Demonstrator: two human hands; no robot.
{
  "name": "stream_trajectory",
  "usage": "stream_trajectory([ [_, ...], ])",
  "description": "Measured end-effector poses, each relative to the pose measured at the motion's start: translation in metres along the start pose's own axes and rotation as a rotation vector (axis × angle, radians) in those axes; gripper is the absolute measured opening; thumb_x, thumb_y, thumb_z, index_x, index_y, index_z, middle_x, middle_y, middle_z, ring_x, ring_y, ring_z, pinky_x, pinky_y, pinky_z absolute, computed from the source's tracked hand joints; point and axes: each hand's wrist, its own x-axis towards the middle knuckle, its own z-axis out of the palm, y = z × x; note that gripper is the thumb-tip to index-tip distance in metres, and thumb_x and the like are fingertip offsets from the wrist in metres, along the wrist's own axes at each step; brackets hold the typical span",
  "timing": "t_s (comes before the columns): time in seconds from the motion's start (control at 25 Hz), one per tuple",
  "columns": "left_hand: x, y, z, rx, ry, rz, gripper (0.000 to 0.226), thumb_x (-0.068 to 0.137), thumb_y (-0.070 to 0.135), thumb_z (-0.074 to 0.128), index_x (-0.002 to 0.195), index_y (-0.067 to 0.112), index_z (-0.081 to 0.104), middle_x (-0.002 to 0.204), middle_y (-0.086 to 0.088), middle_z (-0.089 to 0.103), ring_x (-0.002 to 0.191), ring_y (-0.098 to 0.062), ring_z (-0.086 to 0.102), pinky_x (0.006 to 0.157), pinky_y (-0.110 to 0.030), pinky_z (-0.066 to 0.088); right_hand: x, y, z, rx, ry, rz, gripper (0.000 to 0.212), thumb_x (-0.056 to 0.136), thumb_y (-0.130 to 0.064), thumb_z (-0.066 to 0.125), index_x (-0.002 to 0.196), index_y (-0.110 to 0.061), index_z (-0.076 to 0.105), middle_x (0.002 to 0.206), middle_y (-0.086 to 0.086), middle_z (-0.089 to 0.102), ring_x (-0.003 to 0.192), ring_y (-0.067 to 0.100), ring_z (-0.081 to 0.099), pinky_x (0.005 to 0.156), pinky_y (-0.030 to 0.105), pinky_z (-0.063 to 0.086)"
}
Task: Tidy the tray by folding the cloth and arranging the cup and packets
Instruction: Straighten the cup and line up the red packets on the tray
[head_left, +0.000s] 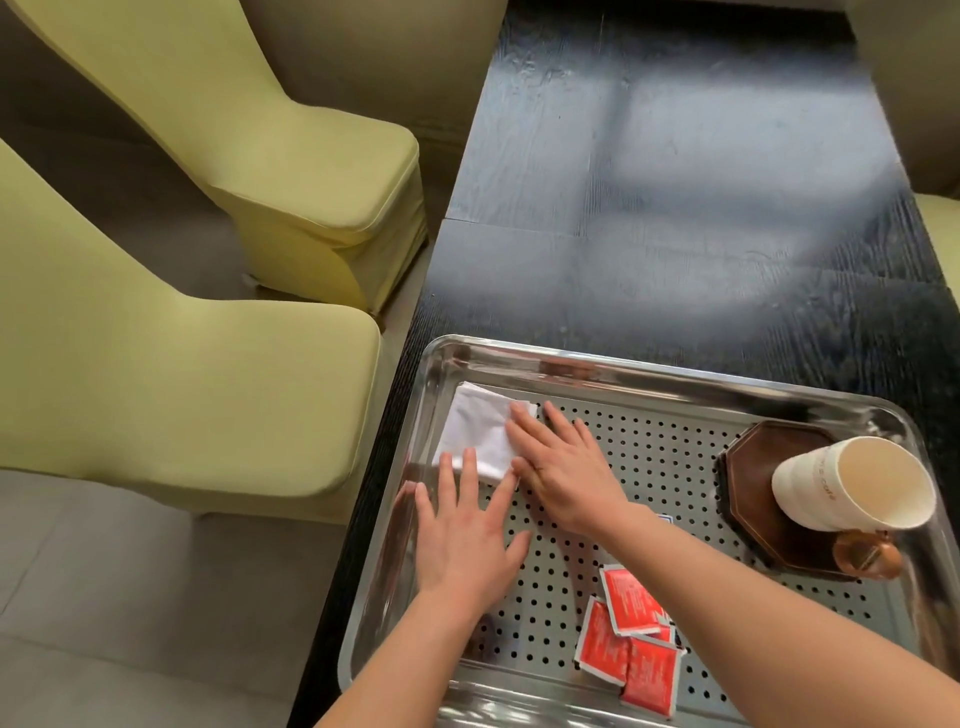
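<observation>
Red packets (631, 639) lie overlapped at the tray (649, 371) near edge: not yet arranged. Cloth (478, 431) sits folded in the far-left corner; left hand (467, 540) and right hand (561, 467), fingers straight, press it flat, gripping nothing. Cup (852, 483) stands on a dark coaster (753, 467) at right

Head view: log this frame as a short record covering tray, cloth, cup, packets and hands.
tray: metal, perforated, on dark table
cloth: white, folded, tray's far-left corner
cup: paper, on dark coaster, tray's right side
packets: red, overlapping, near edge
left hand: flat, fingertips at cloth's near edge
right hand: flat, on cloth's right edge
</observation>
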Motion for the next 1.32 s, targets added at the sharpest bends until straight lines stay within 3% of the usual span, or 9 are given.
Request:
stream_trajectory([
  [0.12, 0.002, 0.002, -0.006, -0.101, 0.042, -0.050, 0.072, 0.092, 0.065, 0.031, 0.154, 0.042, 0.002, 0.166, -0.012, -0.010, 0.149, -0.042, -0.017, 0.121, -0.057, 0.000, -0.005, -0.009, 0.000, 0.076, 0.253, 0.148, 0.047, 0.103, -0.041, 0.042, 0.148, -0.026, 0.044, 0.161, -0.004, 0.034, 0.148, 0.027, 0.026, 0.118, 0.047, 0.026],
  [0.2, 0.003, 0.006, -0.009, -0.231, 0.064, -0.123, 0.069, 0.093, 0.060, 0.038, 0.154, 0.038, 0.014, 0.166, -0.011, -0.002, 0.150, -0.041, -0.011, 0.121, -0.053, 0.008, 0.001, -0.017, -0.003, 0.125, 0.340, 0.330, 0.031, 0.098, -0.041, 0.051, 0.119, -0.021, 0.063, 0.126, 0.001, 0.059, 0.119, 0.027, 0.048, 0.097, 0.041, 0.039],
  [0.36, 0.006, 0.015, -0.011, -0.432, 0.069, -0.164, 0.064, 0.093, 0.047, 0.051, 0.151, 0.034, 0.026, 0.166, -0.006, 0.002, 0.151, -0.036, -0.010, 0.118, -0.049, 0.023, 0.024, -0.030, -0.014, 0.206, 0.234, 0.467, 0.029, 0.093, -0.045, 0.056, 0.089, -0.017, 0.058, 0.100, 0.003, 0.060, 0.102, 0.027, 0.049, 0.087, 0.041, 0.042],
  [0.56, 0.016, 0.011, -0.016, -0.464, 0.101, -0.175, 0.061, 0.094, 0.042, 0.050, 0.150, 0.027, 0.031, 0.166, -0.007, 0.002, 0.152, -0.027, -0.007, 0.120, -0.045, 0.020, 0.045, -0.031, -0.024, 0.191, 0.224, 0.479, 0.031, 0.093, -0.042, 0.058, 0.101, -0.012, 0.063, 0.102, 0.007, 0.063, 0.107, 0.031, 0.051, 0.083, 0.040, 0.042],
  [0.68, 0.022, 0.006, -0.017, -0.295, 0.100, -0.156, 0.064, 0.094, 0.040, 0.046, 0.152, 0.024, 0.027, 0.166, -0.011, 0.003, 0.152, -0.030, -0.006, 0.121, -0.046, 0.013, 0.050, -0.034, -0.024, 0.270, 0.200, 0.500, 0.029, 0.093, -0.041, 0.059, 0.100, -0.013, 0.062, 0.098, 0.006, 0.068, 0.103, 0.031, 0.057, 0.073, 0.037, 0.043],
  [0.84, 0.029, 0.003, -0.023, -0.164, 0.131, -0.150, 0.065, 0.092, 0.035, 0.046, 0.152, 0.015, 0.028, 0.164, -0.019, 0.010, 0.149, -0.035, 0.008, 0.118, -0.049, 0.019, 0.048, -0.039, -0.025, 0.360, 0.177, 0.536, 0.031, 0.092, -0.042, 0.062, 0.105, -0.014, 0.064, 0.101, 0.005, 0.071, 0.096, 0.029, 0.064, 0.078, 0.038, 0.051],
  [1.04, 0.029, 0.002, -0.022, -0.218, 0.129, -0.108, 0.078, 0.091, 0.031, 0.049, 0.156, 0.019, 0.009, 0.165, -0.017, -0.004, 0.152, -0.033, -0.009, 0.122, -0.046, 0.003, 0.047, -0.034, -0.031, 0.534, 0.165, 0.529, 0.035, 0.091, -0.040, 0.066, 0.113, -0.014, 0.061, 0.104, 0.004, 0.070, 0.101, 0.026, 0.064, 0.074, 0.034, 0.044],
  [1.2, 0.029, -0.001, -0.021, -0.235, 0.133, -0.048, 0.082, 0.092, 0.039, 0.052, 0.157, 0.030, 0.002, 0.165, -0.014, -0.011, 0.151, -0.030, -0.017, 0.120, -0.042, -0.008, 0.038, -0.034, -0.024, 0.081, 0.313, 0.312, 0.057, 0.098, -0.038, 0.053, 0.150, -0.024, 0.036, 0.142, 0.000, 0.052, 0.127, 0.027, 0.045, 0.094, 0.041, 0.047],
  [1.32, 0.032, -0.002, -0.022, -0.209, 0.076, -0.055, 0.082, 0.092, 0.045, 0.052, 0.157, 0.032, 0.003, 0.164, -0.016, -0.015, 0.149, -0.031, -0.022, 0.121, -0.045, -0.006, 0.043, -0.034, -0.021, -0.136, 0.194, 0.100, 0.053, 0.102, -0.035, 0.039, 0.155, -0.028, 0.030, 0.165, -0.008, 0.026, 0.148, 0.029, 0.024, 0.112, 0.043, 0.033],
])
